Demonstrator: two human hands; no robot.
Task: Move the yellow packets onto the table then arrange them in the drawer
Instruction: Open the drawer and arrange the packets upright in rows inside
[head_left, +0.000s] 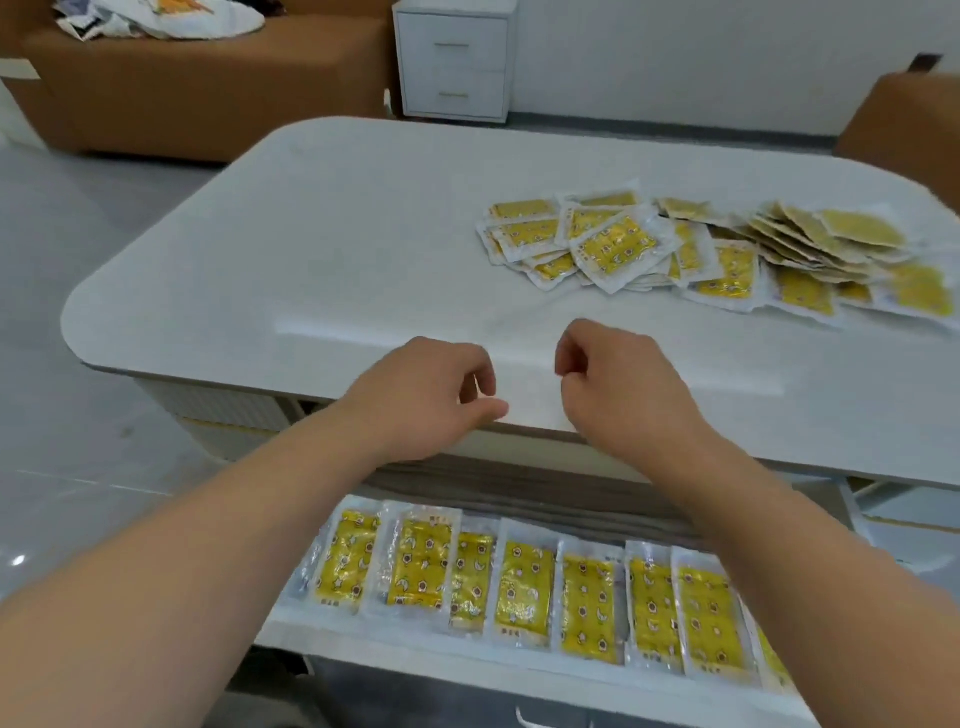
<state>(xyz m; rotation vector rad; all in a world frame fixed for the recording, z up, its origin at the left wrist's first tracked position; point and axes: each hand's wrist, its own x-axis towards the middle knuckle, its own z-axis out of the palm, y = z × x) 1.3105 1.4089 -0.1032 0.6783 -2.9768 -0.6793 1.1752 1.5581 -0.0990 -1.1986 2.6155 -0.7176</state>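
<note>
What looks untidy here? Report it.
The loose pile of packets on the table lies jumbled, overlapping at all angles. The row of packets in the drawer is neat. Both hands are empty.

Table (363, 234) fills the middle of the frame, and a loose pile of packets (701, 254) lies on its right half, spreading out to the right edge. Below the table's near edge, the open drawer (467, 670) sits at the bottom centre, with a row of packets (524, 587) laid side by side in it, running left to right. Left hand (421, 400) and right hand (623, 395) hang over the table's near edge, just apart, above the drawer. Behind the table, a small cabinet (454, 60) stands at top centre, a sofa (197, 83) at upper left, with a heap of bags (171, 15) on it.
</note>
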